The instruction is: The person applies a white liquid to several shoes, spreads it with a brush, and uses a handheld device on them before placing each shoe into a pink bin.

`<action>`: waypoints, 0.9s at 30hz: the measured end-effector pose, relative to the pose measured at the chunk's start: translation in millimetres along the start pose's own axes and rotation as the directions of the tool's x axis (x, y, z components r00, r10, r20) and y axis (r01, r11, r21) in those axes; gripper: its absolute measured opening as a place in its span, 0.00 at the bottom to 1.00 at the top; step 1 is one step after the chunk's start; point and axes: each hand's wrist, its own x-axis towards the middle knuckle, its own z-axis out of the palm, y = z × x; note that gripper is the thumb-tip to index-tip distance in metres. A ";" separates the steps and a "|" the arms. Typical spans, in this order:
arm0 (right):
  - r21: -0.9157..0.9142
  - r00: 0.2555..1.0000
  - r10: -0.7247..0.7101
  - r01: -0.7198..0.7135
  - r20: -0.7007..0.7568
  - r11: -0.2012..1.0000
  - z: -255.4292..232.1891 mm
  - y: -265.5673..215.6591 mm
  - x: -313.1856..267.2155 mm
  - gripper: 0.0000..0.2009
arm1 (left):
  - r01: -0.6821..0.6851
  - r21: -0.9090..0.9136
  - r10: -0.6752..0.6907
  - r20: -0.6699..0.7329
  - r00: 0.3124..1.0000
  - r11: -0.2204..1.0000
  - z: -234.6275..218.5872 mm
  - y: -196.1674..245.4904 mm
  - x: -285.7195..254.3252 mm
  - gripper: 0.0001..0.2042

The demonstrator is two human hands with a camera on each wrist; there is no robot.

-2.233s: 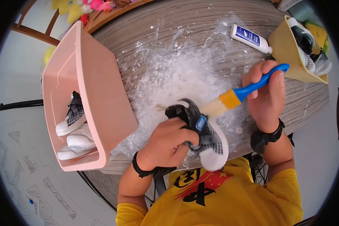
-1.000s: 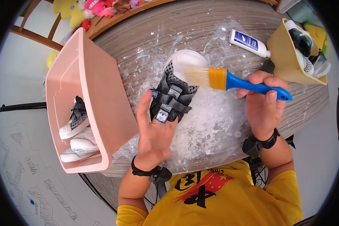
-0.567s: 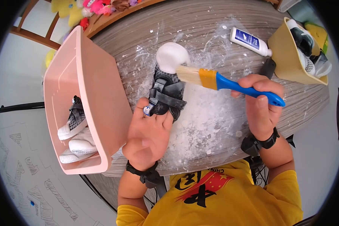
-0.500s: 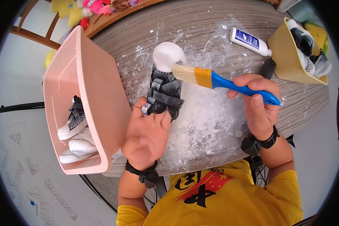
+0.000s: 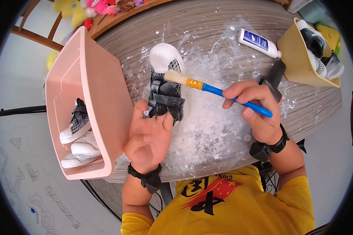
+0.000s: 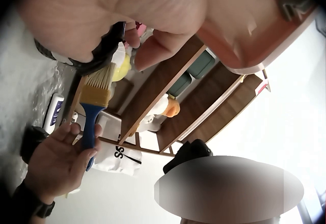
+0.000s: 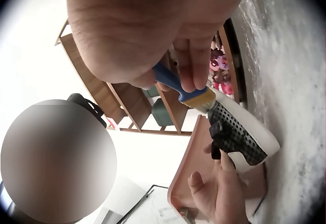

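A black-and-white shoe [image 5: 164, 84], its mesh and straps dusted with pale powder, points its white toe away from the body over the table. My left hand [image 5: 149, 133] holds it palm up at the heel end, several fingers hidden inside the opening and one beside the strap's blue-and-white tag. My right hand [image 5: 257, 111] grips the blue handle of a paintbrush [image 5: 219, 92] between thumb and fingers. The brush's pale bristles [image 5: 175, 76] lie at the mesh just behind the toe. In the right wrist view, the bristles [image 7: 206, 104] overlap the shoe's side [image 7: 237, 132].
White powder covers the middle of the wood-grain table [image 5: 204, 137]. At left a pink bin [image 5: 106, 90] lies on its side with shoes [image 5: 78, 121] inside. Back right are a white bottle [image 5: 259, 42], a yellow bin [image 5: 298, 58] of shoes and a black object [image 5: 274, 78].
My left hand has turned palm up and swung the shoe's toe from toward me to away, then shifted left. The paintbrush has followed left and now shows its narrow edge.
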 end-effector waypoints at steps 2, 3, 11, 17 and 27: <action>-0.064 0.999 0.002 0.001 0.051 0.998 -2.6 -0.8 -0.3 0.08 | 0.009 -0.010 -0.008 0.007 1.000 1.000 0.1 0.4 0.4 0.35; -0.095 0.997 0.004 0.004 0.076 0.995 -3.7 -1.2 0.1 0.07 | 0.012 -0.015 -0.012 0.011 1.000 1.000 0.1 0.6 0.5 0.34; -0.096 0.979 0.034 -0.015 0.203 0.995 -4.3 -9.9 9.2 0.06 | 0.004 0.016 -0.003 -0.109 0.994 1.000 13.2 -0.4 -0.5 0.35; -0.018 0.968 0.074 -0.072 0.240 0.997 -6.4 -6.3 5.5 0.04 | 0.036 0.018 -0.034 -0.082 0.996 0.999 5.1 2.4 -1.1 0.34; -0.031 0.934 0.352 -0.351 0.063 0.936 0.8 -2.1 -1.9 0.03 | 0.050 -0.266 -0.096 -0.164 0.982 0.963 -5.6 -1.6 -12.0 0.29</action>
